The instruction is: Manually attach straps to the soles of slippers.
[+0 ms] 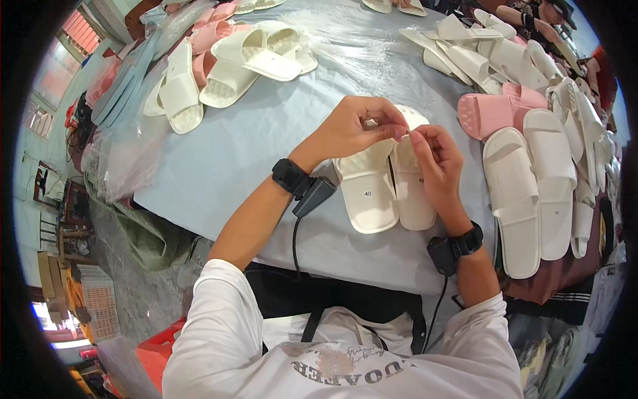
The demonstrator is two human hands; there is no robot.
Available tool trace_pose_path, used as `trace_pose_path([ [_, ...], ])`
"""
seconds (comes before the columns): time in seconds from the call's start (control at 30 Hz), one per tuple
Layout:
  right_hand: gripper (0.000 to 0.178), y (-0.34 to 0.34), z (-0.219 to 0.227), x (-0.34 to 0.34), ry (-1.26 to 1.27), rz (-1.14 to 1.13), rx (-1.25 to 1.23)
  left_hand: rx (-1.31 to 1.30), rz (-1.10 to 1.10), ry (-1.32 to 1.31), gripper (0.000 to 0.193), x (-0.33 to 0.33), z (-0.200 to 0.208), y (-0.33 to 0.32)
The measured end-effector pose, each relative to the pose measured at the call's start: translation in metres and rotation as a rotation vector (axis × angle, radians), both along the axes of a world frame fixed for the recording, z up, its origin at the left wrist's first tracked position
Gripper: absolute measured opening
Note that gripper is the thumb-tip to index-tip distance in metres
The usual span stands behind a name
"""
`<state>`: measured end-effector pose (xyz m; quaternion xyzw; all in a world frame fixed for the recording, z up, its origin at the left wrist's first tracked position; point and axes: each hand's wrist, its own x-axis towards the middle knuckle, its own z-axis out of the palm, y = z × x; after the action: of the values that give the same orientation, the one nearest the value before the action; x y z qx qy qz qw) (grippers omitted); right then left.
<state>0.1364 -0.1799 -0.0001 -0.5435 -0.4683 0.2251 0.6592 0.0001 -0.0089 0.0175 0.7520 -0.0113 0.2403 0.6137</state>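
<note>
A pair of cream slippers lies side by side on the cloth-covered table in front of me, the left slipper point(367, 203) fully in view and the right slipper point(411, 199) partly behind my fingers. Over the slippers' straps, my left hand point(362, 130) comes in from the left with thumb and fingers pinched. My right hand point(440, 163) meets it, also pinched, so the fingertips of both nearly touch. Whatever sits between them is too small to make out. Each wrist wears a black strap with a small device and a cable.
White slippers point(518, 203) and a pink pair point(498, 110) are heaped at the right. More white slippers point(252, 56) lie at the far left, near clear plastic bags point(133, 159) and blue-grey soles point(126, 83). Thin clear plastic point(352, 56) spreads at the back. Another person point(545, 26) is at far right.
</note>
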Motion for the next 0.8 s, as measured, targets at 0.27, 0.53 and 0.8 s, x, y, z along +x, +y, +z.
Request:
trace_pose_path([
  [0.27,0.011,0.002,-0.0015,-0.0007,0.073,0.007,-0.015,0.013,0.026,-0.003,0.016,0.0005,0.0014,-0.0019],
  [0.53,0.011,0.0021,-0.0021,0.0005,0.032,-0.001,-0.008,0.033,0.046,-0.018,0.014,0.0021,-0.0037,-0.002],
  [0.8,0.01,0.0013,-0.0034,0.0013,0.017,0.003,-0.018,0.075,0.071,-0.007,0.011,0.0016,-0.0013,-0.0043],
])
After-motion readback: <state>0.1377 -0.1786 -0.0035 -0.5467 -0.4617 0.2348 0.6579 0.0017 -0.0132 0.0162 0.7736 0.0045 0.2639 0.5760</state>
